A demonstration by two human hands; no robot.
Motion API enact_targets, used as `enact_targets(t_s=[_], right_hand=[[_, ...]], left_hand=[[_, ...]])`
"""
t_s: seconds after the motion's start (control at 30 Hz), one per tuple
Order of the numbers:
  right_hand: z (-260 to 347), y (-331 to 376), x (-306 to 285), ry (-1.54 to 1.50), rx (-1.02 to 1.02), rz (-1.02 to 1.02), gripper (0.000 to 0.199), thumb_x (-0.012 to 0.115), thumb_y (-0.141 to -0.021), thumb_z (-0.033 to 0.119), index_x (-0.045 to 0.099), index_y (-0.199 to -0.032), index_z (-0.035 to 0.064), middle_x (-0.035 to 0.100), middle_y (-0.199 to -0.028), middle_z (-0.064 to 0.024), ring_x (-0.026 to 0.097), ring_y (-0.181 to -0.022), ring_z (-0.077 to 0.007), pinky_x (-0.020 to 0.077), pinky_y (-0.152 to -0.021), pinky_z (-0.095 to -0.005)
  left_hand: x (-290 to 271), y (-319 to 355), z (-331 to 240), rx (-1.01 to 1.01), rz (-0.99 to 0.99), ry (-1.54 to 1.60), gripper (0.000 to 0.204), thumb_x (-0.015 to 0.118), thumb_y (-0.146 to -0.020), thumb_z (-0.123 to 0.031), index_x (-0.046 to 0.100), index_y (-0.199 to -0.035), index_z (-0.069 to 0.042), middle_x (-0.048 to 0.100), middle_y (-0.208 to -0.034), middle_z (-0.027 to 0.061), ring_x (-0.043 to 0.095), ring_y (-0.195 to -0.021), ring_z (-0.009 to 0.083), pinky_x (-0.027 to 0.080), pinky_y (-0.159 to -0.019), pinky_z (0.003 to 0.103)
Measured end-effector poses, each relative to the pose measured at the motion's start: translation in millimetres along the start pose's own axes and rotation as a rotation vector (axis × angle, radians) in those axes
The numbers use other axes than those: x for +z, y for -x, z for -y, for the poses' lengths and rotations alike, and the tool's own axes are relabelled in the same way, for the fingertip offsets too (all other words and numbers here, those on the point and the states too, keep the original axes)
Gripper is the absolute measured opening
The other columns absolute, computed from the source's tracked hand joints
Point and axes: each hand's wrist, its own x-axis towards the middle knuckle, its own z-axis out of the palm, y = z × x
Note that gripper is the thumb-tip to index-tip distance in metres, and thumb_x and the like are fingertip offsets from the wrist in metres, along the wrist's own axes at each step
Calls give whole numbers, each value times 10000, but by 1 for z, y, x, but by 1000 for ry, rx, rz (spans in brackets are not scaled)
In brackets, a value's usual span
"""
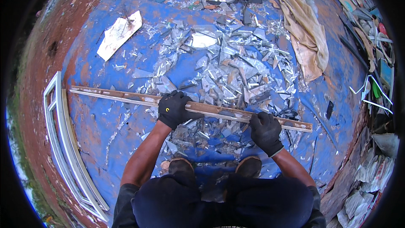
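A: Long frame strip [126, 96], 1 pc, held level over glass shard heap [228, 71] on blue tarp [105, 131]. L hand [173, 109] gloved, fist wrapped mid-strip; R hand [265, 130] gloved, wrapped nr its R end.

B: Risks?

A: Probably slip — both shoes [181, 165] at heap edge, shards underfoot. Strip's free L end could swing, hit white window frame [63, 143].

B: Counts?

A: 2 gloves, 2 shoes, 1 window frame, 1 tan cloth [306, 33], 1 white board [119, 33]. Shards too many to count.

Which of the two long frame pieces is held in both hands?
The brown strip, gripped by left hand and right hand; the white frame lies untouched.
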Motion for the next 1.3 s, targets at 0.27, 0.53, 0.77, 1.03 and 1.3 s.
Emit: enact_targets(t_s=[0.27, 0.53, 0.77, 1.03, 1.3], right_hand=[[85, -72, 13, -322, -237, 110, 138, 612, -723, 86, 627, -860, 78, 568, -797, -94, 604, -721, -278, 476, -569, -415], [-16, -20, -66, -262, 14, 216, 113, 689, -740, 92, 686, -853, 101, 616, -775, -97, 622, -642, -253, 490, -535, -387], [9, 32, -59, -69, 58, 164, 178, 714, -732, 62, 711, -904, 109, 609, -764, -81, 626, -616, -255, 494, -512, -376], [9, 31, -40, -49, 20, 126, 192, 671, -776, 126, 701, -965, 112, 612, -775, -97, 632, -640, -269, 491, -503, -394], [9, 24, -43, -94, 82, 191, 157, 675, -756, 75, 695, -910, 94, 612, -756, -100, 622, -632, -250, 503, -519, -375]], left_hand=[[16, 11, -30, 67, 112, 79, 681, 787, -534, -672, 711, -925, -119, 654, -860, 97, 649, -842, 284, 505, -748, 428], [15, 16, -35, 78, 97, 65, 801, 752, -506, -739, 705, -963, -83, 669, -874, 80, 657, -886, 273, 499, -817, 408], [11, 9, -33, 82, 77, 25, 797, 773, -469, -741, 733, -963, -116, 658, -813, 49, 659, -797, 222, 517, -732, 379], [13, 1, -28, 119, 36, 33, 758, 771, -484, -738, 740, -933, -128, 637, -769, 51, 655, -760, 227, 514, -696, 392], [11, 8, -26, 98, 20, 2, 743, 786, -467, -721, 745, -919, -133, 630, -767, 47, 655, -737, 249, 512, -707, 392]])
